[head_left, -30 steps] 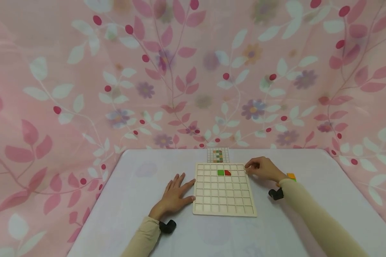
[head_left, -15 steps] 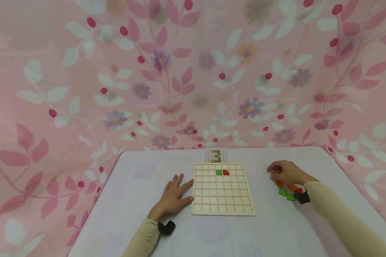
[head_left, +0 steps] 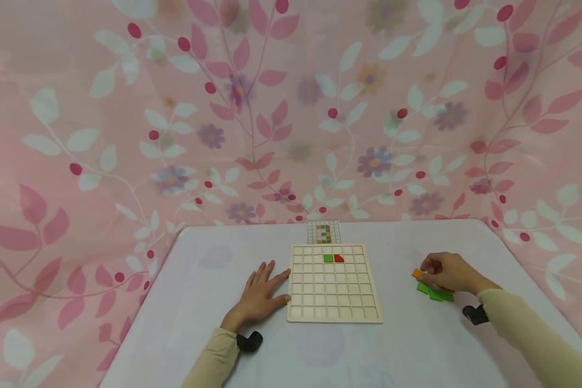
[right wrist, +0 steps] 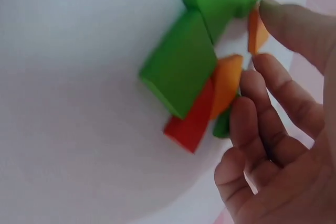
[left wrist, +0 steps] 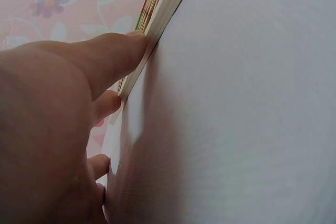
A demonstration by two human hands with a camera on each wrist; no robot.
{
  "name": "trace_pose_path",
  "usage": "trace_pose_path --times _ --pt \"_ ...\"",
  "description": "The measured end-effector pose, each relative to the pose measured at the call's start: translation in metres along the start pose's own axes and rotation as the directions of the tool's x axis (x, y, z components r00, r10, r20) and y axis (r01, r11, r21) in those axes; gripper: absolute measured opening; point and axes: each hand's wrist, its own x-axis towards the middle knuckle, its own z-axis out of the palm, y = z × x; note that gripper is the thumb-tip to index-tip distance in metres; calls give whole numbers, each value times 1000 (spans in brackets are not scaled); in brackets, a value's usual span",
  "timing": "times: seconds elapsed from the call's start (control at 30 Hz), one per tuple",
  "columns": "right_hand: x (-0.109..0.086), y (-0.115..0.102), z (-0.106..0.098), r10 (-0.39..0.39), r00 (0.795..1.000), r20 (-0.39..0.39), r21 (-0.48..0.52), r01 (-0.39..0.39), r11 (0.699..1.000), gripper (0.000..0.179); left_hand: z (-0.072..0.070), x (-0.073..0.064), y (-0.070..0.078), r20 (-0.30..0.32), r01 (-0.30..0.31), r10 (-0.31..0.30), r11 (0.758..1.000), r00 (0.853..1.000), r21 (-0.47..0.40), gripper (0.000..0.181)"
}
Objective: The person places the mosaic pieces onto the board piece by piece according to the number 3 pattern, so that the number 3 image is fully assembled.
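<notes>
My left hand (head_left: 262, 295) lies with fingers spread at the left side of a pale wooden grid board (head_left: 335, 318). In the left wrist view, its thumb (left wrist: 118, 56) and a finger touch the board's edge (left wrist: 168, 11). A green square tile (head_left: 328, 258) and a red quarter-round tile (head_left: 339, 258) sit side by side in the board's second row. To the right of the board, my right hand (head_left: 450, 272) pinches an orange tile (right wrist: 256, 30) between thumb and index finger. Green tiles (right wrist: 181, 64), a red tile (right wrist: 191, 121) and another orange tile (right wrist: 227, 85) lie close beside it.
A pattern card (head_left: 324, 233) printed with a coloured grid lies behind the board. White cloth covers the table (head_left: 320, 350), and a pink floral curtain (head_left: 271, 108) hangs behind it. Each wrist wears a black camera mount.
My right hand has moved right, from the board's upper right edge to the loose tiles, and has come to the orange one. The left hand stays in place at the board.
</notes>
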Motion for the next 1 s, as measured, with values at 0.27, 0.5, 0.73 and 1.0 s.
trace_pose_path --times 0.27,0.5,0.73,1.0 --pt "6 -7 8 -58 997 -48 -56 55 997 16 -2 2 1 -8 -2 3 1000 1000 9 65" --pt "9 -11 18 -76 995 -64 -52 73 996 22 -1 0 0 -7 -5 5 1000 1000 3 65" --pt "2 -10 17 -64 994 -89 -27 62 998 24 0 1 1 -2 -13 13 1000 1000 6 64" --pt "5 -15 18 -84 994 -67 -47 81 996 28 0 1 1 -6 1 -1 1000 1000 11 65"
